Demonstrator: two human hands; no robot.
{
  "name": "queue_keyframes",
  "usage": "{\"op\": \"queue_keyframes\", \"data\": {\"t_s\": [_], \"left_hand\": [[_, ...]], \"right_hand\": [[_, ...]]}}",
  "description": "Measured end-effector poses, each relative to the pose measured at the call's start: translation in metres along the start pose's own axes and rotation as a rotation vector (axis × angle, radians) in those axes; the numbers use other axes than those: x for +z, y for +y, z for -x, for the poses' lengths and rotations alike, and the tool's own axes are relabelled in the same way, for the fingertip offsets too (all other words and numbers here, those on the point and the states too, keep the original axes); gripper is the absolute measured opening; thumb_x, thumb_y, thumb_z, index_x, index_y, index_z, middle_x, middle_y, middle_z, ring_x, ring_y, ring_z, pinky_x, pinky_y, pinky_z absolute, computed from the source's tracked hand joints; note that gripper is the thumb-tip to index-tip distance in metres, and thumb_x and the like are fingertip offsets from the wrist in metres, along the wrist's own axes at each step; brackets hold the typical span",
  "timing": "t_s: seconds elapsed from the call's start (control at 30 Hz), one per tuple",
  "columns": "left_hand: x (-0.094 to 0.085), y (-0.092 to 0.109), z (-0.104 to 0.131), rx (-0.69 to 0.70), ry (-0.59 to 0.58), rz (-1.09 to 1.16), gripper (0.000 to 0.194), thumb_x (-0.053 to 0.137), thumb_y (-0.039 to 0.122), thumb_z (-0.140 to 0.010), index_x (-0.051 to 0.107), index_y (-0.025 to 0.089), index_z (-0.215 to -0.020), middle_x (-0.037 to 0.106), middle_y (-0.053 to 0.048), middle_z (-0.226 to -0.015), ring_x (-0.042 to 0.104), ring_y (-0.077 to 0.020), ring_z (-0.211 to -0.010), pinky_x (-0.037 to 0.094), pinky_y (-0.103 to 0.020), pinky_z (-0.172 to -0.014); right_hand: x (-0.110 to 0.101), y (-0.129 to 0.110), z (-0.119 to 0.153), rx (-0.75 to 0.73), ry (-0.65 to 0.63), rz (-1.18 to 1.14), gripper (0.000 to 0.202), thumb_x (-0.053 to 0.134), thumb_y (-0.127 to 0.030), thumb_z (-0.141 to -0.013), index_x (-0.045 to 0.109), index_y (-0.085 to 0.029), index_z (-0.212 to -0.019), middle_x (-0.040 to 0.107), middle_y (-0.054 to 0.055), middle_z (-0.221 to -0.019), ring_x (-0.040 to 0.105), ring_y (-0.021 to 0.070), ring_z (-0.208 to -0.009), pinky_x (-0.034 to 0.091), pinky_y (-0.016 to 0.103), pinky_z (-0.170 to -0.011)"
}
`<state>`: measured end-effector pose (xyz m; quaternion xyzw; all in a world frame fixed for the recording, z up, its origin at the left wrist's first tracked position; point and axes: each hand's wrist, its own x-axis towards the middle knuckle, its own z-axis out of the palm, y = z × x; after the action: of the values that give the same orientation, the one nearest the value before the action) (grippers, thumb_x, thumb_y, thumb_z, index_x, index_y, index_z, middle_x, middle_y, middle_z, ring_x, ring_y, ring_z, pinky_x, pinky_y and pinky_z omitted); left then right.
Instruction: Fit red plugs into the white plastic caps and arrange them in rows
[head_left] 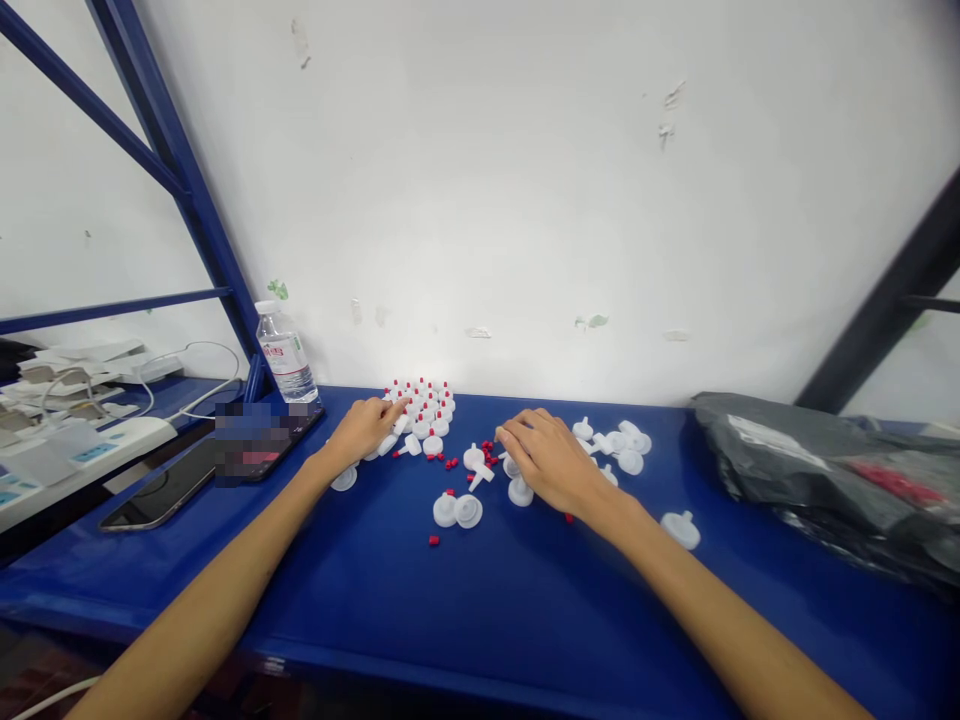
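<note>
My left hand [363, 430] is at the left edge of a cluster of white discs with red caps [426, 405], its index finger stretched onto them; whether it grips one is hard to see. Over the loose white pieces and small red caps [451, 463] in the middle, my right hand [546, 458] hovers or rests palm down, fingers bent and partly hidden. Beneath it shows a white disc [520, 491]. Two white discs [468, 511] lie nearer the front, with a single red cap [434, 540] below them. More bare white discs [630, 461] lie to the right.
A water bottle [286, 355] stands at the back left beside phones [161, 487]. A dark plastic bag [817, 470] lies on the right of the blue table [465, 620]. Blue posts rise at the left; a power strip [97, 455] lies further left.
</note>
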<state>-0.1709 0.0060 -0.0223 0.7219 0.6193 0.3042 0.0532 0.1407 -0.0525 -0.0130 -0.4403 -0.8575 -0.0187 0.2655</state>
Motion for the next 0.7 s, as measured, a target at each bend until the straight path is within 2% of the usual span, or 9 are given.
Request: {"op": "queue_keyframes", "data": {"t_s": [0.1,0.33,0.5,0.7], "left_hand": [[-0.002,-0.002,-0.001,-0.055,0.044,0.094,0.057,0.051,0.057,-0.085,0.032,0.020,-0.046,0.027,0.004,-0.046,0.024,-0.0107,-0.050,0.016,-0.028,-0.053],[-0.014,0.001,-0.006,-0.277,0.142,0.435,0.053,0.054,0.060,-0.081,0.036,0.022,-0.049,0.033,0.004,-0.042,0.027,-0.0092,-0.042,0.016,-0.024,-0.041],[-0.014,0.024,-0.005,-0.392,0.147,0.771,0.049,0.049,0.062,-0.082,0.029,0.025,-0.057,0.025,0.008,-0.042,0.019,-0.0068,-0.037,0.017,-0.021,-0.036],[-0.011,0.058,-0.004,-0.452,0.121,1.004,0.047,0.052,0.059,-0.081,0.027,0.025,-0.061,0.024,0.010,-0.041,0.016,-0.0051,-0.035,0.014,-0.019,-0.034]], "right_hand": [[-0.002,-0.001,0.000,-0.003,0.001,0.008,0.039,0.032,-0.033,-0.105,0.069,-0.022,-0.096,0.067,0.006,-0.097,0.057,0.0223,-0.095,0.042,0.036,-0.082],[-0.006,-0.001,-0.002,-0.005,0.039,0.022,0.041,0.030,-0.034,-0.106,0.069,-0.022,-0.099,0.067,0.007,-0.095,0.057,0.0228,-0.095,0.041,0.037,-0.082],[-0.010,0.001,-0.003,0.031,0.086,0.007,0.039,0.033,-0.033,-0.105,0.069,-0.022,-0.096,0.068,0.007,-0.098,0.059,0.0228,-0.098,0.041,0.037,-0.087],[-0.017,0.000,-0.004,0.044,0.138,-0.062,0.036,0.033,-0.032,-0.104,0.068,-0.022,-0.098,0.070,0.007,-0.100,0.061,0.0219,-0.100,0.040,0.036,-0.091]]}}
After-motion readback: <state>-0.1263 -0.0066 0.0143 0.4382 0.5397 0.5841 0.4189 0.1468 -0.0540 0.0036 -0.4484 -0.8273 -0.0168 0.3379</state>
